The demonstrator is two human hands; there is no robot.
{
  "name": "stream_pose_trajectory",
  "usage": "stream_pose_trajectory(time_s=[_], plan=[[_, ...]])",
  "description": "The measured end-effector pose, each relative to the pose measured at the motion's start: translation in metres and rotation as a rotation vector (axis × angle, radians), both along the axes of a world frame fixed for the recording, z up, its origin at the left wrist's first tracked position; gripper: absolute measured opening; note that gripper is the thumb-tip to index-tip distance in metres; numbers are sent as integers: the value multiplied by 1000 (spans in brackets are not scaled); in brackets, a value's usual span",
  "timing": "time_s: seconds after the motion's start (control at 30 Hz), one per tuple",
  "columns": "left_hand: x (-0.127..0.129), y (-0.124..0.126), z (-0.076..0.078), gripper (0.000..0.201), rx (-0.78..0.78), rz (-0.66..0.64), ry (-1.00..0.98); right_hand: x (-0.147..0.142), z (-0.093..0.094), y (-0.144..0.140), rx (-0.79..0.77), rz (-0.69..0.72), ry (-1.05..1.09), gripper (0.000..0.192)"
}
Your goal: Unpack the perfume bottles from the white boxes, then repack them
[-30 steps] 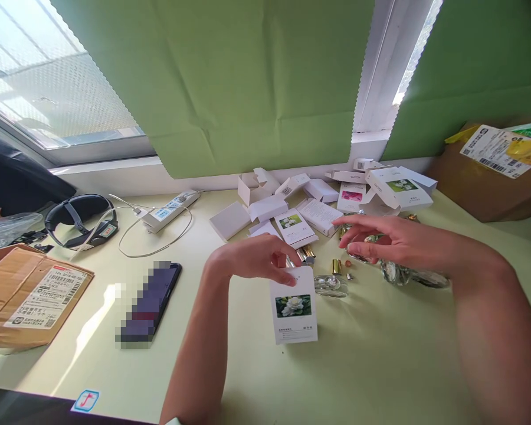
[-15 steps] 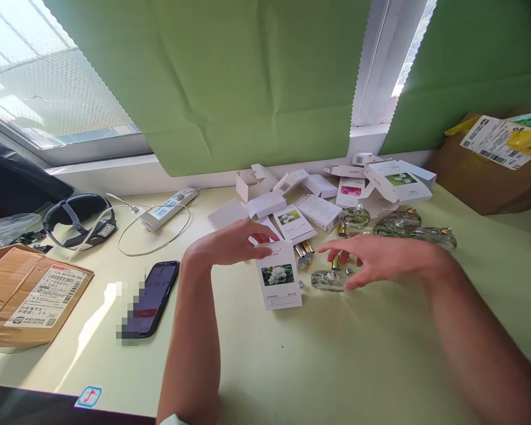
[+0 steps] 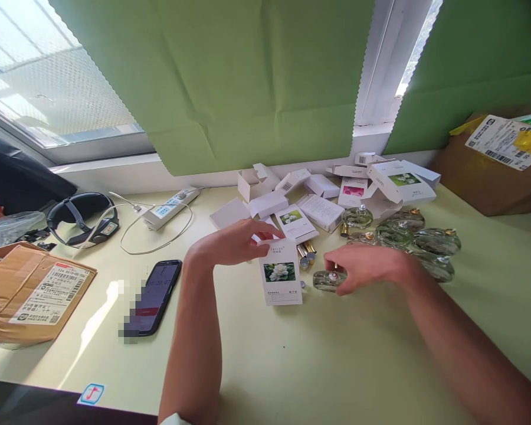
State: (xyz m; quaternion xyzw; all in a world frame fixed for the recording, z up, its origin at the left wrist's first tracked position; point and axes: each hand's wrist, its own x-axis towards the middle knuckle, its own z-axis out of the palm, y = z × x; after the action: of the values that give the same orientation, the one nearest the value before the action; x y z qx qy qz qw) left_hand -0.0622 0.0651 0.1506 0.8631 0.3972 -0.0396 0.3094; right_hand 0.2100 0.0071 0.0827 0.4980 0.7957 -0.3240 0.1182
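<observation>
A white perfume box (image 3: 281, 289) with a white-flower picture stands upright on the table, its printed face toward me. My left hand (image 3: 250, 237) grips it at the top, fingers behind and around its upper edge. Just to the right lies a clear oval glass perfume bottle (image 3: 324, 281). My right hand (image 3: 358, 265) is closed around the right end of that bottle, thumb on the near side and fingers on the far side. Gold caps (image 3: 307, 252) lie behind, between the two hands. More glass bottles (image 3: 436, 241) are grouped beyond my right hand.
Several white boxes, some open, are heaped along the wall, among them a flower-print box (image 3: 295, 221). At left are a phone (image 3: 159, 295), a power strip (image 3: 170, 208), a black headset (image 3: 82, 218) and a taped parcel (image 3: 48, 295). A brown carton (image 3: 482, 177) stands at back right.
My right hand has come in left and closed on the near glass bottle, its fingers spread above it before. The left hand keeps hold of the white box.
</observation>
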Motion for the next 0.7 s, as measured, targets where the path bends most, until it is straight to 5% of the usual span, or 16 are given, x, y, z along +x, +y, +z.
stream_pose_trajectory(time_s=[0.47,0.6,0.7], plan=[[2,15,-17,46,-173,76,206,2,11,-3,15,52,6,19],[2,13,-18,47,-53,129,204,7,17,-6,-3,27,9,15],[19,3,-19,38,64,19,161,18,20,-10,24,-7,44,17]])
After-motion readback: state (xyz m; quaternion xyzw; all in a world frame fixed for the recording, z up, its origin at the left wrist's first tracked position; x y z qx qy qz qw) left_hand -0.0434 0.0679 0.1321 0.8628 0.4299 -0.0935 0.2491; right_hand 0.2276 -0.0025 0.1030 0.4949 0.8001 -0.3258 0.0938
